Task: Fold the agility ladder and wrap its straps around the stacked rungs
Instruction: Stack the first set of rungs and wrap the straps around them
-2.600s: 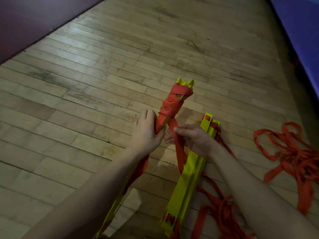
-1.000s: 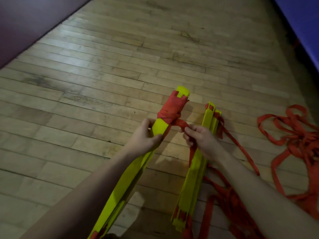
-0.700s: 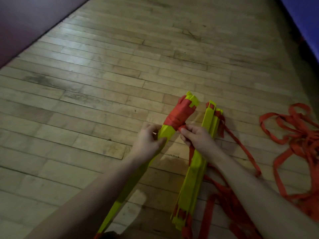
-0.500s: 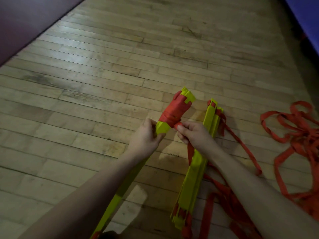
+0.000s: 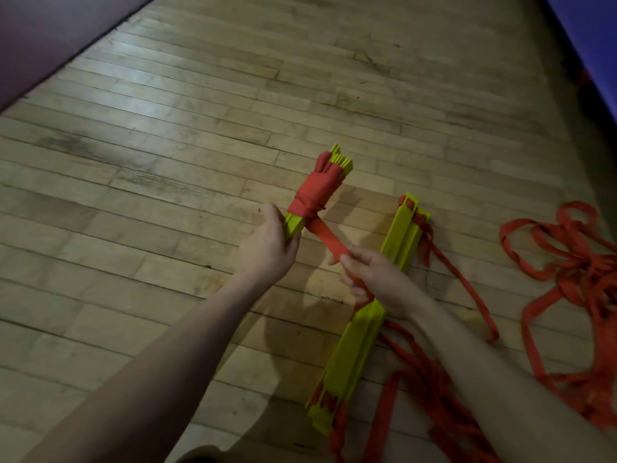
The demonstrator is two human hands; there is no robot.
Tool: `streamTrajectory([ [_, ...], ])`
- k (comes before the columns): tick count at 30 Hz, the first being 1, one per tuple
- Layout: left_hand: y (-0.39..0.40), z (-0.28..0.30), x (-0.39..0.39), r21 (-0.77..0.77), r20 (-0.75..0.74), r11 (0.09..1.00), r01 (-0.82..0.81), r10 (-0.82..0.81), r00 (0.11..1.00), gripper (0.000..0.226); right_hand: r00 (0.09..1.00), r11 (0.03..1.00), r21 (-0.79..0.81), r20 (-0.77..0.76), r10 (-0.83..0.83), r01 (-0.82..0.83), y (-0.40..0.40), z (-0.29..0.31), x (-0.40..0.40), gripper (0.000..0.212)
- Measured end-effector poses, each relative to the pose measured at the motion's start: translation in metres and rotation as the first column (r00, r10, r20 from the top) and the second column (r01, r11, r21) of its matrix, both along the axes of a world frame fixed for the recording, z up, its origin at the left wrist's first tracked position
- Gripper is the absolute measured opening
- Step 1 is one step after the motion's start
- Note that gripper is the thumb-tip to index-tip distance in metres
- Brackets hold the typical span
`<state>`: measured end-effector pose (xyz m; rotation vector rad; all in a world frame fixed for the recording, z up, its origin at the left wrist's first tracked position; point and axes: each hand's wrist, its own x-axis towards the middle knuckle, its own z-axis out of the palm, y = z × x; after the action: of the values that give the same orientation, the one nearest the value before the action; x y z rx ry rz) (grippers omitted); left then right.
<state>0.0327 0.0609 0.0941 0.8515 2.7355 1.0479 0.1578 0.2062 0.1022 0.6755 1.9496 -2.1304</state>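
Observation:
My left hand (image 5: 268,250) grips a stack of yellow rungs (image 5: 294,223) held above the floor, just below a thick winding of red strap (image 5: 315,192) near the stack's far end. From that winding a flat length of red strap (image 5: 329,237) runs taut down to my right hand (image 5: 374,275), which pinches it. A second stack of yellow rungs (image 5: 360,332) lies on the floor under my right forearm, with red straps trailing from it.
A loose tangle of red strap (image 5: 567,272) lies on the wooden floor (image 5: 167,162) at the right. A dark red mat edge (image 5: 50,45) is at the upper left, a blue mat (image 5: 594,38) at the upper right.
My right hand has pulled the strap away from the bundle toward the lower right, stretching it out flat. The held bundle's wrapped end has tilted slightly away; my left hand keeps its grip.

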Motion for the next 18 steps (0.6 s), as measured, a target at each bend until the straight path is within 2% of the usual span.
streamTrajectory([
  [4,-0.007,0.0,0.007,0.0,0.08,1.0,0.025,-0.025,0.996,0.042,0.989,0.986,0.079,0.006,-0.15,0.149,0.002,0.0,-0.004,0.014],
  [6,-0.007,0.0,0.014,-0.003,0.218,0.999,0.037,-0.036,0.975,0.044,0.983,0.979,0.096,0.008,-0.181,0.18,0.002,-0.003,-0.004,0.014],
  [9,-0.005,-0.008,0.023,-0.004,0.49,0.997,0.079,-0.067,0.869,0.041,0.982,0.975,0.121,0.003,-0.19,0.188,-0.001,-0.007,-0.002,0.018],
  [13,-0.014,-0.015,0.024,0.077,0.661,0.986,0.151,-0.164,0.732,0.033,0.977,0.966,0.15,0.018,-0.215,0.21,0.002,-0.008,0.0,0.022],
  [15,-0.02,-0.014,0.02,0.114,0.667,0.977,0.178,-0.208,0.716,0.036,0.972,0.962,0.155,0.032,-0.233,0.225,0.003,-0.009,-0.001,0.022],
  [18,-0.021,-0.016,0.019,0.083,0.59,0.987,0.136,-0.159,0.792,0.051,0.968,0.965,0.097,0.045,-0.249,0.244,0.004,-0.011,-0.005,0.023],
])
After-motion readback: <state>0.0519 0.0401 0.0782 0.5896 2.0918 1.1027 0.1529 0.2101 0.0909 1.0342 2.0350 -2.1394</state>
